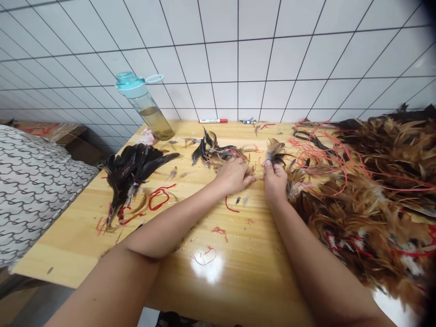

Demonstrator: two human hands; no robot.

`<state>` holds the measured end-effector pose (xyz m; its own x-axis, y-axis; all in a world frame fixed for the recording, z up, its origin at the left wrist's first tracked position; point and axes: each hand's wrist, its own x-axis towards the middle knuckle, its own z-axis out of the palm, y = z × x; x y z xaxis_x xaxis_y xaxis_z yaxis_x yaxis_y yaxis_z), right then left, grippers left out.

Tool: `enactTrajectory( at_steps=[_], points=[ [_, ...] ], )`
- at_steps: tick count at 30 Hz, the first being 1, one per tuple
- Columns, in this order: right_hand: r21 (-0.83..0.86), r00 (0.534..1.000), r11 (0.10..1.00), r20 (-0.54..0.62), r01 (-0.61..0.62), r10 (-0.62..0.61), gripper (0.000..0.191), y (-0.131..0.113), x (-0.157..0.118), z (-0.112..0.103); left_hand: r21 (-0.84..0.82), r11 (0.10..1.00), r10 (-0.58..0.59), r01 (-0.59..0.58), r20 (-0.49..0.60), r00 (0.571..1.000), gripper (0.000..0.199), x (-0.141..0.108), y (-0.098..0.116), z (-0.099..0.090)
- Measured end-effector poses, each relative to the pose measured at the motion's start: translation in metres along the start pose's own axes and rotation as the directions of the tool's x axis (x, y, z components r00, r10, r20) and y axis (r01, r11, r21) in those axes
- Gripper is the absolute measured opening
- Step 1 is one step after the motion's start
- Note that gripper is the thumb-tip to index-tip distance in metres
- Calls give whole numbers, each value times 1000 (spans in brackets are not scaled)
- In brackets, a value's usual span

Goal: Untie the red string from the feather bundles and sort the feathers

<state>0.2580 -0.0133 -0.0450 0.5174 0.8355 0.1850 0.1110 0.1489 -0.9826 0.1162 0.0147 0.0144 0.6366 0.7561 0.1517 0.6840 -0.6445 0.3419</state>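
My right hand (275, 180) is closed, thumb against fingers, on a small bunch of feathers (275, 147) with brown and dark tips pointing up. My left hand (235, 176) rests low over the table at the near right edge of a loose heap of dark and brown feathers (213, 150). Its fingers bend downward, with the thumb apart from them, and I see nothing held there. A short red thread (232, 206) lies just below this hand. To the left is a fan of black feathers (131, 168), with loops of red yarn (159, 198) beside it.
Large brown feather bundles (368, 204) cover the right side, with tangled red string (320, 154) behind them. A bottle with a turquoise lid (150, 109) stands at the back left. A red-capped marker (213, 121) lies along the tiled wall. Patterned cloth (37, 181) is at far left.
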Motion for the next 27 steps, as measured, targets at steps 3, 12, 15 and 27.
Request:
enactTrajectory(
  at_steps=[3,12,15,27],
  points=[
    [-19,999,1000,-50,0,0,43,-2,0,0,15,999,-32,32,22,999,12,4,3,3],
    [-58,1000,998,20,-7,9,30,-10,-8,6,-859,483,-324,171,7,946,22,-7,-20,-8],
    [-110,997,994,83,5,4,28,-4,-12,10,-958,250,-359,142,44,932,31,-10,-18,-6],
    [-73,953,996,301,57,-32,22,-14,-15,12,-920,384,-333,79,-58,941,23,-10,-12,8]
  ],
)
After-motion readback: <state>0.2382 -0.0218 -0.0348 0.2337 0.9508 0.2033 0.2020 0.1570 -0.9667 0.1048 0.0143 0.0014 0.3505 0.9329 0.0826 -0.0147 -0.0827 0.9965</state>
